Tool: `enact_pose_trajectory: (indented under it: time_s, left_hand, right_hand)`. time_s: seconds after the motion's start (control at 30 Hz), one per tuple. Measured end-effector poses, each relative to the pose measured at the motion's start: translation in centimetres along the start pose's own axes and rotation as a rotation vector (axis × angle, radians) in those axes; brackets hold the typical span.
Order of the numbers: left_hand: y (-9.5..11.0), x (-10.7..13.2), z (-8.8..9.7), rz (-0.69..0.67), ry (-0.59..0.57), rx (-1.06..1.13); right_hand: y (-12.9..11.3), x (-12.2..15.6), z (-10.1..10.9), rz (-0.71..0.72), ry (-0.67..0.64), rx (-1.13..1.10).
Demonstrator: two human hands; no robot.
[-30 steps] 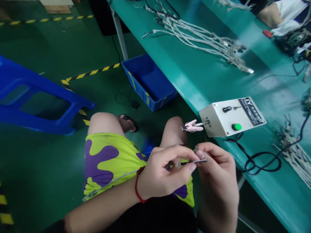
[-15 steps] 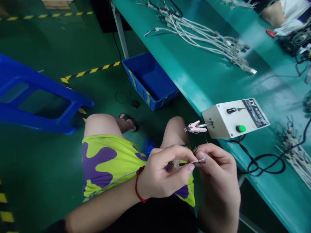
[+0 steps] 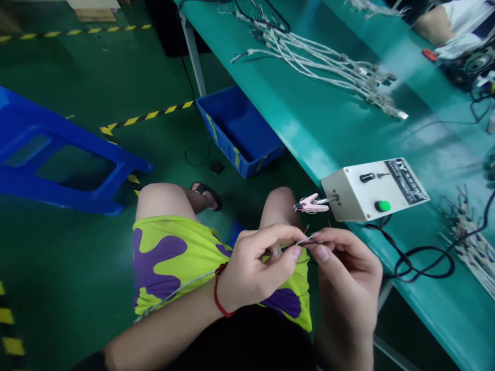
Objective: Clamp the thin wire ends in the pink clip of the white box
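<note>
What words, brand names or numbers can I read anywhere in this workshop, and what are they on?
Black label on the white control box: "JY" (top characters, uncertain).
Same label: smaller print too blurred to read.
No other readable text is visible.

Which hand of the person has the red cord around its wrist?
It is the left hand: the red cord circles its wrist, while the right hand shows a bare wrist.
</note>
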State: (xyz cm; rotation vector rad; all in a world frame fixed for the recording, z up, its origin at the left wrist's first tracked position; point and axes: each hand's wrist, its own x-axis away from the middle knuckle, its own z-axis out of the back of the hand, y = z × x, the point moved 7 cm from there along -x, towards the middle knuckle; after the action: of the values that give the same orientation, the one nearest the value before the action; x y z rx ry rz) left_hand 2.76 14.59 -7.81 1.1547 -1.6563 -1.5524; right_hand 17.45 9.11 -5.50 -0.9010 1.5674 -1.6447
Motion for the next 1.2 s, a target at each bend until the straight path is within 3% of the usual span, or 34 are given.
enact_pose_trajectory:
  time_s: [0.13, 0.23, 0.4, 0.53, 0.67, 0.83, 1.0, 1.2]
  left_hand:
    - [-0.3, -0.2, 0.0, 0.040, -0.033, -0.022]
    - [-0.7, -0.4, -0.1, 0.103, -0.106, 0.004]
    - [-1.5, -0.4, -0.8, 0.235, -0.252, 0.224]
    - [-1.9, -0.2, -1.1, 0.310, -0.276, 0.313]
    - [-1.6, -0.3, -1.1, 0.265, -0.242, 0.252]
    - [-1.5, -0.4, -0.5, 0.245, -0.118, 0.169]
    - [-1.7, -0.5, 1.1, 0.197, 0.054, 0.048]
    - [-2.2, -0.5, 2.5, 0.175, 0.177, 0.003]
  right_hand:
    - [0.4, -0.3, 0.1, 0.005, -0.004, 0.029]
    - [1.2, -0.7, -0.1, -0.032, -0.100, -0.022]
    - [1.5, -1.0, -0.5, -0.074, -0.198, -0.115]
    - [1.3, -1.0, -0.7, -0.102, -0.197, -0.084]
    - [1.4, -1.0, -0.3, -0.117, -0.117, -0.008]
    - [0.5, -0.4, 0.9, 0.035, 0.135, 0.022]
    - [0.8, -0.1, -0.7, 0.060, 0.027, 0.107]
    - [2.1, -0.8, -2.1, 0.000, -0.038, 0.154]
